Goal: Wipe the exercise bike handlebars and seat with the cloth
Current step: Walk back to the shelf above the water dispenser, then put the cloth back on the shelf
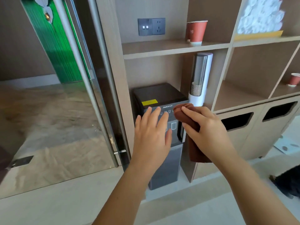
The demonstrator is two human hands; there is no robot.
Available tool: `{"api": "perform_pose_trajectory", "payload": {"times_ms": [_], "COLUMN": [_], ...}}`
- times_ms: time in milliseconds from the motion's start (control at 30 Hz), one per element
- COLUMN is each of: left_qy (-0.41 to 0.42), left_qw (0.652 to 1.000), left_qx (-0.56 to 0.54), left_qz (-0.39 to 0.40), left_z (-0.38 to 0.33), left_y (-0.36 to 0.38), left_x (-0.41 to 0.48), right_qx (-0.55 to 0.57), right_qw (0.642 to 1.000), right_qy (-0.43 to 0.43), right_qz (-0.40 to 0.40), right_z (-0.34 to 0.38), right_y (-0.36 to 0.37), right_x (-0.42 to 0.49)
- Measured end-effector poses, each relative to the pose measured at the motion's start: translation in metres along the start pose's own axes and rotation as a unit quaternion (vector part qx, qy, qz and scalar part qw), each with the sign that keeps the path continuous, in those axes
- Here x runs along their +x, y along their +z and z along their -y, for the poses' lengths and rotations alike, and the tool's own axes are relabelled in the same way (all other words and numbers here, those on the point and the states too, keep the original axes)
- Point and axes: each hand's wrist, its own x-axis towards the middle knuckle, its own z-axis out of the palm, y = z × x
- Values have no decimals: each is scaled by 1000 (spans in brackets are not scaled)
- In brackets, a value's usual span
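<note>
Head view: the right hand (206,130) gripped the brown cloth (195,151), fingers curled round it. The cloth's long axis ran nearly upright. Its bunched top end sat at the dispenser's (160,93) front panel, and its loose end hung down beside the dispenser's right edge. The left hand (151,135) was held flat before the panel, fingers straight and spread, holding nothing. A blank yellow label (149,102) lay on the dispenser's top. The white lettering on the panel was too blurred to read.
</note>
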Motion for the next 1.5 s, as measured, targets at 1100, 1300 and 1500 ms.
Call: {"api": "perform_pose_trajectory", "payload": {"times_ms": [1100,1300,1500], "left_qy": [-22,-39,-60], "left_qw": [982,975,972], "left_qx": [108,132,179], "left_qz": [-152,-174,-143], "left_z": [127,133,137], "left_y": [43,46,48], "left_x": [339,340,340], "right_qx": [-20,-41,-135], "right_qw": [989,994,938], "right_qy": [-134,-100,-10], "right_qz": [-64,25,318], "right_z": [-10,-5,-13], "right_y": [51,83,95], "right_x": [401,436,456]}}
